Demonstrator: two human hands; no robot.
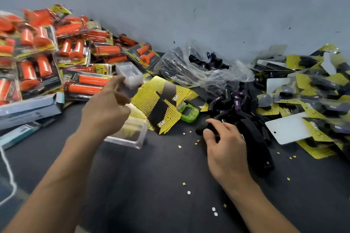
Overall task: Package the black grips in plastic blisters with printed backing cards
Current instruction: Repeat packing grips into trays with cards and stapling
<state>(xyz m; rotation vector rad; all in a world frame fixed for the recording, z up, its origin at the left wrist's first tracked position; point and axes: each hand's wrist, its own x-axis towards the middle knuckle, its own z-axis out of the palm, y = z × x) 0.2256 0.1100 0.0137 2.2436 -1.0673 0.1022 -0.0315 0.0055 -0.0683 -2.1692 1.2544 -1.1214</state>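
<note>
My left hand [108,104] is raised over the table and pinches a clear plastic blister [129,74] at its near edge. My right hand [223,138] rests on the dark table with its fingers curled round a black grip [203,128]. More loose black grips [234,104] with purple labels lie in a heap just behind it. Yellow and black printed backing cards [162,100] are fanned out between my hands. A stack of clear blisters [128,132] sits below my left hand.
Packaged orange grips [56,53] are piled at the left against the wall. Finished black packs and white card backs [303,91] fill the right side. A clear bag of grips [200,64] lies at the back, a green timer [189,112] mid-table, a black stapler-like tool [257,143] by my right hand.
</note>
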